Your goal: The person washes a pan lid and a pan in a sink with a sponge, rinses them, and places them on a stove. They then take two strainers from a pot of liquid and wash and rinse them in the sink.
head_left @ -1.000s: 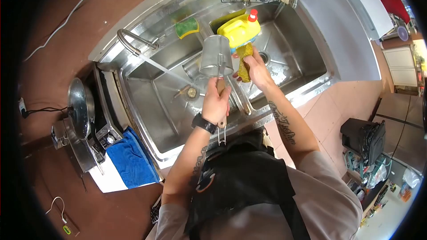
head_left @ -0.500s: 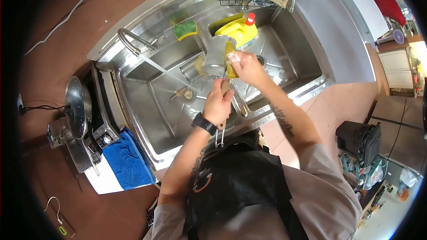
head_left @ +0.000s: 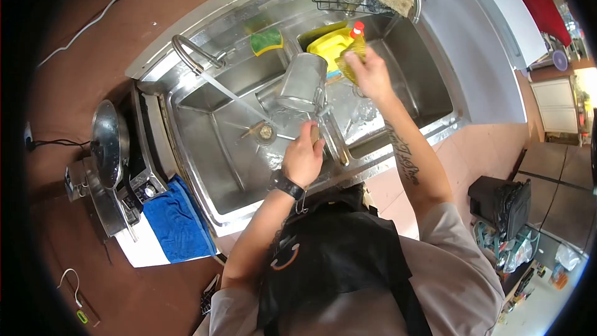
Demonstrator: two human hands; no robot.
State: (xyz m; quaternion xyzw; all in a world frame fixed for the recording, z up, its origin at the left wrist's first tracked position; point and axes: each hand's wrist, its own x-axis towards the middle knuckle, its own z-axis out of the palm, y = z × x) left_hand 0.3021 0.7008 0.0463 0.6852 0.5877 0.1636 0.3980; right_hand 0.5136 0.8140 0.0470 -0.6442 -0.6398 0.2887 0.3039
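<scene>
Head view: my left hand (head_left: 303,157) is clenched round the handle of the metal strainer cup (head_left: 303,82), held tilted over the divider of the double sink (head_left: 205,143), the handle itself mostly buried in my fist. My right hand (head_left: 371,72) grips a yellow scrubbing pad (head_left: 348,61) at the far edge of the right basin, half hiding the yellow soap bottle (head_left: 333,42). Water runs from the tap (head_left: 189,53) into the left basin.
</scene>
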